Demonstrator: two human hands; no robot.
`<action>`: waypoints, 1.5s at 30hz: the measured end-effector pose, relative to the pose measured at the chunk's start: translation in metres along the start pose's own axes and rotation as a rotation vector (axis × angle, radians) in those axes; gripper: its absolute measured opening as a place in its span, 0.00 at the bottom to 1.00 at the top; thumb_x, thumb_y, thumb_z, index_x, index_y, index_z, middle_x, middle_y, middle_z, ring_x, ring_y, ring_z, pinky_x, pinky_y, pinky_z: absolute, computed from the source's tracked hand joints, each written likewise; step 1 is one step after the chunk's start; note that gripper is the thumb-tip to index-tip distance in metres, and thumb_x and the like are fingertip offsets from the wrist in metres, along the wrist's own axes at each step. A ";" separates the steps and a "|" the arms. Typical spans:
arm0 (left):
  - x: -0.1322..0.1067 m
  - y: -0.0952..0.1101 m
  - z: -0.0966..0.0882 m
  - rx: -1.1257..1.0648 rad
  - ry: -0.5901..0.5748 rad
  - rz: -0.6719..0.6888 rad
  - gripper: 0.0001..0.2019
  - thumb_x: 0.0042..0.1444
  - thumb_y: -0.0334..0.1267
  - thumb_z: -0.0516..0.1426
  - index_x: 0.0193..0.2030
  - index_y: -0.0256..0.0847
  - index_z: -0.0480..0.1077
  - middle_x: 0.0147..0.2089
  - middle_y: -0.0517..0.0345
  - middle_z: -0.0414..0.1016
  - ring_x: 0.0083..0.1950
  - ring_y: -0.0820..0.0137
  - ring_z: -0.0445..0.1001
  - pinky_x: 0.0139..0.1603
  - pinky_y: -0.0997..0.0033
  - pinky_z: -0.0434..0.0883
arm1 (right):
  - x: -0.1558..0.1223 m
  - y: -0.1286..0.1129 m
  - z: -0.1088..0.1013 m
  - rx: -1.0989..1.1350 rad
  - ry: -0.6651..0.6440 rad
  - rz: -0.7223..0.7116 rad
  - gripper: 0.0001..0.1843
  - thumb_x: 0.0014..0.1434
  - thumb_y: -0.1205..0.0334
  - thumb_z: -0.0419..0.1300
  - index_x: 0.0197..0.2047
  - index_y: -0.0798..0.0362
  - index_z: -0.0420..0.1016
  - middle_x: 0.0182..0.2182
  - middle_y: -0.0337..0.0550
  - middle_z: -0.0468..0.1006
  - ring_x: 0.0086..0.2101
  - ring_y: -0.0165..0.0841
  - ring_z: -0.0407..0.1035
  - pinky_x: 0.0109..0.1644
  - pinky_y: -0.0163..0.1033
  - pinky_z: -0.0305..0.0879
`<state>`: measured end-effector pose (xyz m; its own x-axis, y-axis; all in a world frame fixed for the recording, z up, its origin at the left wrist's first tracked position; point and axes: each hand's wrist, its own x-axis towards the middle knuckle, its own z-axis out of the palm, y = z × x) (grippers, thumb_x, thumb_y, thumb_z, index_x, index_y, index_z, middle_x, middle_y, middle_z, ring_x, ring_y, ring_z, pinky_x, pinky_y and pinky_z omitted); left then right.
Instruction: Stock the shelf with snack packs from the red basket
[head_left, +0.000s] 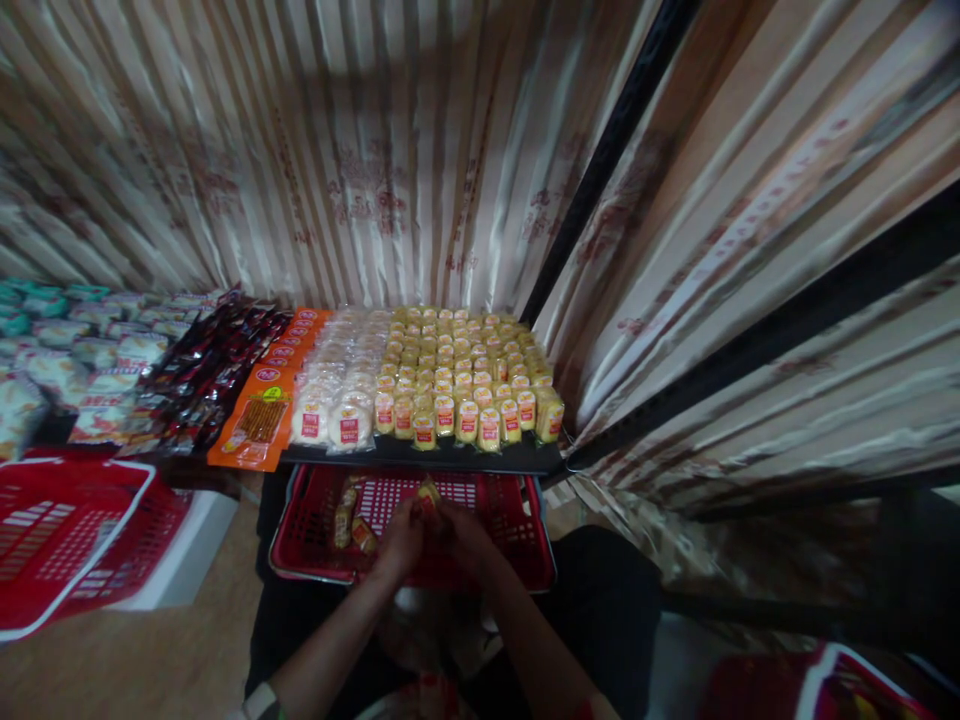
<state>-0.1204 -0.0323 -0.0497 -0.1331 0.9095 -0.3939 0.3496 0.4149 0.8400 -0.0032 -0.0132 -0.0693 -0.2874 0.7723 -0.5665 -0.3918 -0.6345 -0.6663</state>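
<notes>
Over a red plastic basket [281, 545], my left hand [403, 538] and my right hand [463, 532] come together around one small yellow wrapped snack cake [429, 492]. Its upper part shows above my fingers, which are dim and partly hidden. A few more wrapped cakes [364, 535] lie at the left inside the basket. Just beyond stand rows of similar yellow cakes with red labels [466, 422] along a dark shelf [450, 460]. To their left are rows of round white packaged snacks [349, 426].
An orange snack packet [259, 418], dark red packets [217, 365] and white packets [101, 410] fill the shelf's left side. Another red basket [90, 540] sits at the left beside a white box [184, 550]. A black shelf post [600, 170] and curtains [405, 150] border the shelf.
</notes>
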 end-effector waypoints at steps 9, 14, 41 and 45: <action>-0.006 0.005 -0.003 0.162 0.048 0.114 0.22 0.51 0.23 0.49 0.53 0.39 0.66 0.55 0.51 0.70 0.57 0.67 0.65 0.60 0.69 0.59 | -0.025 -0.023 -0.007 -0.343 0.015 -0.140 0.18 0.45 0.48 0.62 0.34 0.54 0.77 0.32 0.46 0.79 0.35 0.37 0.71 0.38 0.40 0.66; -0.008 0.003 -0.003 0.188 0.022 0.193 0.19 0.52 0.28 0.51 0.52 0.39 0.66 0.55 0.50 0.69 0.57 0.66 0.66 0.61 0.68 0.58 | -0.031 -0.037 -0.019 -0.490 0.033 -0.236 0.22 0.43 0.41 0.61 0.29 0.52 0.75 0.30 0.44 0.77 0.33 0.36 0.69 0.38 0.40 0.64; -0.017 0.035 0.031 -0.111 -0.259 0.271 0.05 0.48 0.36 0.55 0.34 0.40 0.67 0.29 0.62 0.72 0.31 0.73 0.68 0.33 0.75 0.64 | -0.064 -0.096 -0.035 -0.943 0.265 -0.481 0.17 0.47 0.52 0.61 0.40 0.50 0.71 0.31 0.40 0.78 0.30 0.33 0.70 0.35 0.36 0.63; -0.012 0.044 0.044 -0.298 -0.283 0.275 0.08 0.47 0.37 0.57 0.35 0.40 0.65 0.32 0.59 0.73 0.33 0.72 0.70 0.35 0.74 0.66 | -0.062 -0.091 -0.041 -0.801 0.325 -0.475 0.23 0.47 0.53 0.60 0.46 0.51 0.66 0.29 0.40 0.77 0.28 0.32 0.71 0.33 0.37 0.65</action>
<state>-0.0631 -0.0258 -0.0243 0.1985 0.9608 -0.1934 0.0502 0.1871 0.9811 0.0860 -0.0046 0.0065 0.0474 0.9824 -0.1805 0.3377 -0.1858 -0.9227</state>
